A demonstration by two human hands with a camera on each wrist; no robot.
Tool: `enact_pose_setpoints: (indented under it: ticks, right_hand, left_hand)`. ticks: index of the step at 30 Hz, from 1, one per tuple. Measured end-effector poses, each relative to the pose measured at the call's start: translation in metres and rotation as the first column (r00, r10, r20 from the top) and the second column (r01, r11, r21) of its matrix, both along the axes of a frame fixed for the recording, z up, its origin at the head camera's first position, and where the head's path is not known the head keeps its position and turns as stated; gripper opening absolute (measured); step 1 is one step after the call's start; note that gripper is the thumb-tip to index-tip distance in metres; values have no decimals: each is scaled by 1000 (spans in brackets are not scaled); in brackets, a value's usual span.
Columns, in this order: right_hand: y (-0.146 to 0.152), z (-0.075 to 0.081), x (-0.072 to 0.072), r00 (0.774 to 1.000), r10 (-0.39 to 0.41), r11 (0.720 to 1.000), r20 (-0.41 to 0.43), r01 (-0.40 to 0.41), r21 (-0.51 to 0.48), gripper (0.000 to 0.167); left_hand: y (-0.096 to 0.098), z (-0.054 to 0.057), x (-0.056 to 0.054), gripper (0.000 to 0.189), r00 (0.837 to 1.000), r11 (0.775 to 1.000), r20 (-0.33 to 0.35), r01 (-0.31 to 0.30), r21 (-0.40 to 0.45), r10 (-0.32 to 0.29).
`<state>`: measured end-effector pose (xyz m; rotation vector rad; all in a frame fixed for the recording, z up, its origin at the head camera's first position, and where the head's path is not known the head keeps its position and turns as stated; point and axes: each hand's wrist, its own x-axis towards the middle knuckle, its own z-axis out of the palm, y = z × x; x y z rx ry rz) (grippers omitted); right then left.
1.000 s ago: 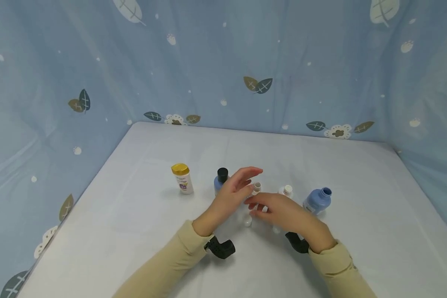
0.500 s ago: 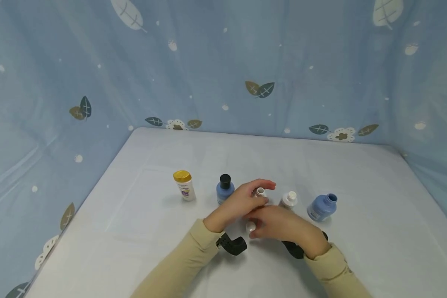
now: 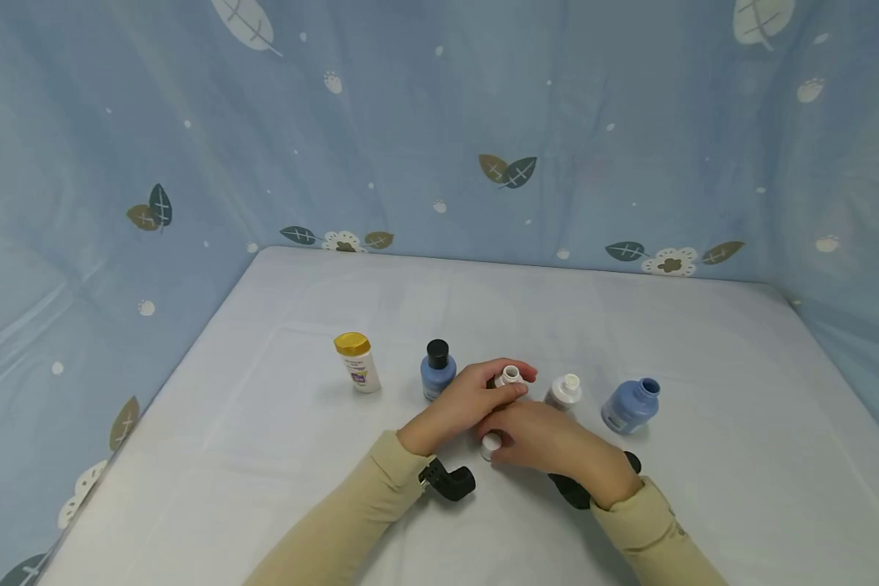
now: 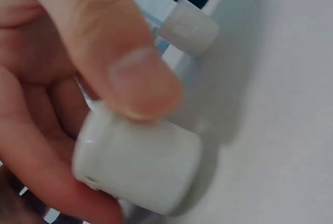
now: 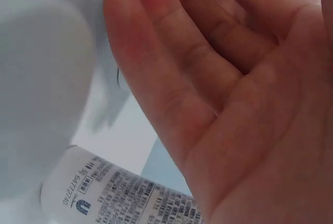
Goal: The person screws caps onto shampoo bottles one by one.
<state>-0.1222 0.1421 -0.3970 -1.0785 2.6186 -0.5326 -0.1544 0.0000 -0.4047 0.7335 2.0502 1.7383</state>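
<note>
My left hand (image 3: 472, 396) has its fingers and thumb curled round a small white bottle (image 3: 510, 375) with an uncapped neck. In the left wrist view, the thumb presses on a white, rounded object (image 4: 140, 164). Close in front of it, my right hand (image 3: 545, 435) pinches a white cap (image 3: 491, 445) low over the table. The right wrist view shows that hand's palm and fingers, but the pinch itself is hidden there. A white printed bottle (image 5: 119, 193) lies across the bottom of that view.
Left of the hands stand a white bottle with a gold cap (image 3: 359, 366) and a blue bottle with a black cap (image 3: 438, 376). To the right are another white bottle (image 3: 564, 391) and an uncapped blue bottle (image 3: 631, 407). A patterned blue curtain (image 3: 439, 122) surrounds the white table (image 3: 278, 439).
The left hand has come down from above the white bottle and now grips it. The right hand has moved down towards me and its fingers have closed on the white cap.
</note>
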Motion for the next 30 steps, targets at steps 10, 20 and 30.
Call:
enact_pose_setpoints:
  ticks: [10,20,30]
  right_hand:
    - [8,9,-4,994,-84,996,64,84,9,14]
    - [25,24,0,994,-102,991,37,105,-87,13]
    - [39,46,0,982,-184,958,-46,169,-230,28]
  left_hand:
    - [4,-31,-9,18,997,998,-58,-54,-22,53]
    - [3,-10,7,23,991,992,-54,-122,-17,121]
    - [-1,-12,5,22,989,992,-70,-129,-3,128]
